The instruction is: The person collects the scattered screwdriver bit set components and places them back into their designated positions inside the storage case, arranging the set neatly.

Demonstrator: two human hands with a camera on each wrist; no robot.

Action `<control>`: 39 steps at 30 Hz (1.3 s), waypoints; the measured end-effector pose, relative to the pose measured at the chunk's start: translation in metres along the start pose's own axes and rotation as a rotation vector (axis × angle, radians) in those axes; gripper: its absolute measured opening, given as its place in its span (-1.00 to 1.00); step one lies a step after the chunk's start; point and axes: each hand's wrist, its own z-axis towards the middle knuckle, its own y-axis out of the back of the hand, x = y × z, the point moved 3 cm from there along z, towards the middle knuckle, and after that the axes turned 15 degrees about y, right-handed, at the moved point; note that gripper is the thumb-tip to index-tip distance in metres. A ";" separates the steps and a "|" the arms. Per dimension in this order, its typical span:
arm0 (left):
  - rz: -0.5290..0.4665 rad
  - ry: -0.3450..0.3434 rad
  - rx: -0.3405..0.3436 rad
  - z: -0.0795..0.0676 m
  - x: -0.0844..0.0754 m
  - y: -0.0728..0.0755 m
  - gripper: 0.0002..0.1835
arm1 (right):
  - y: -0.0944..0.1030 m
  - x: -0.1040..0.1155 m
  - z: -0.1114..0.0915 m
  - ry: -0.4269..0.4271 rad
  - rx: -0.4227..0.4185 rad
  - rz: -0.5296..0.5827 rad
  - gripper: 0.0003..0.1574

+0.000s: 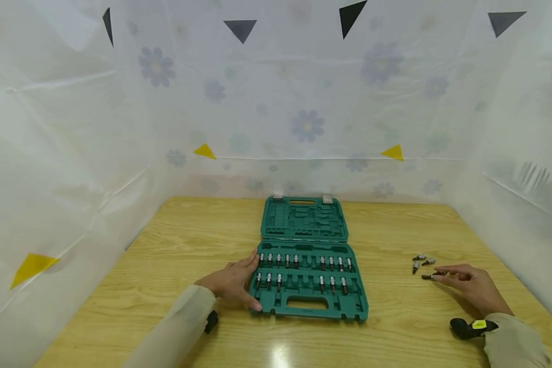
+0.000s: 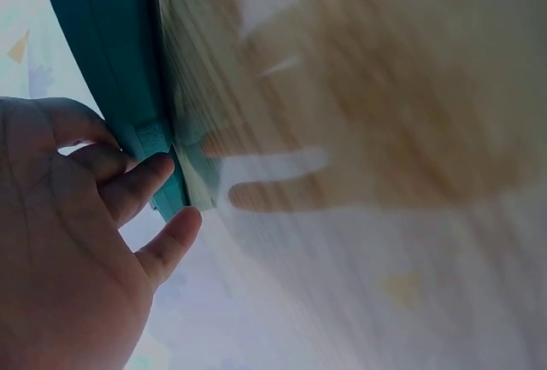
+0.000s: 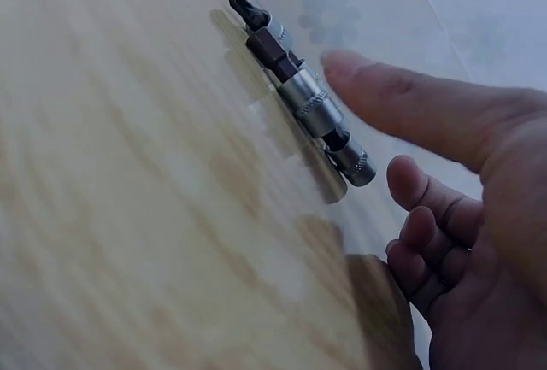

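Note:
A green tool case (image 1: 313, 304) lies unfolded on the table, with several silver-and-dark bit sockets (image 1: 332, 284) standing in two rows of its lower half. My left hand (image 1: 232, 281) rests along the case's left side, thumb at the front corner; in the left wrist view its fingers touch the green wall (image 2: 111, 54). Far to the right, my right hand (image 1: 474, 286) reaches over loose bit sockets on the table. One bit socket (image 3: 312, 101) lies just beside the thumb (image 3: 393, 92), a narrow gap between them. The index finger is hidden in the right wrist view.
Three loose bit sockets (image 1: 416, 267) lie just beyond the right hand. The case lid (image 1: 304, 220) lies flat behind its lower half, with two metal latches at the far edge. White patterned sheeting (image 1: 303, 102) encloses the wooden table (image 1: 202, 225) at the back and sides.

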 end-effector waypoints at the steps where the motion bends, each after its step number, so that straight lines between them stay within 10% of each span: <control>1: 0.003 -0.001 -0.002 0.000 0.000 0.000 0.34 | 0.000 0.000 0.001 0.011 0.010 -0.007 -0.37; 39: 0.000 -0.013 0.008 0.000 -0.001 0.000 0.29 | -0.004 -0.003 0.002 0.035 0.116 -0.076 -0.50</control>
